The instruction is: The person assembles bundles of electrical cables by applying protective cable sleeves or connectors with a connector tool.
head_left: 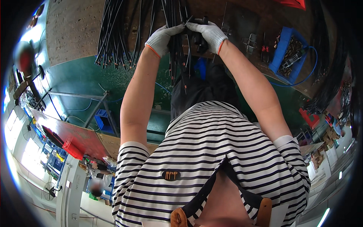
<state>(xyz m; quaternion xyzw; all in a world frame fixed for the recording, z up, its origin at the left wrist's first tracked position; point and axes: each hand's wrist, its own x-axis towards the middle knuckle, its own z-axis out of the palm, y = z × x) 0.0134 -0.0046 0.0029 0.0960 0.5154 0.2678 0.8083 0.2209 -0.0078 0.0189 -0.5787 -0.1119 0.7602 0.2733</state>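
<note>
My left hand point(162, 39), in a white knit glove with an orange cuff, is closed on a thin black cable at the bench edge. Its thumb points right, and its other fingers are largely hidden by a bundle of black cables point(174, 49). My right hand point(211, 34), gloved alike, is closed with its thumb reaching left, so both thumb tips nearly meet. What sits in its fingertips is too small to make out. Right beside that hand stands a dark metal fixture point(201, 43). Another spread of black cables point(117, 41) hangs over the bench edge to the left.
On the brown bench point(72, 26), a blue bin point(279, 51) of small brass-coloured parts stands at the right, with a metal tool lying in it and a blue hose nearby. Red-handled pliers point(264, 49) lie left of the bin. Long black cables point(325, 75) hang at far right.
</note>
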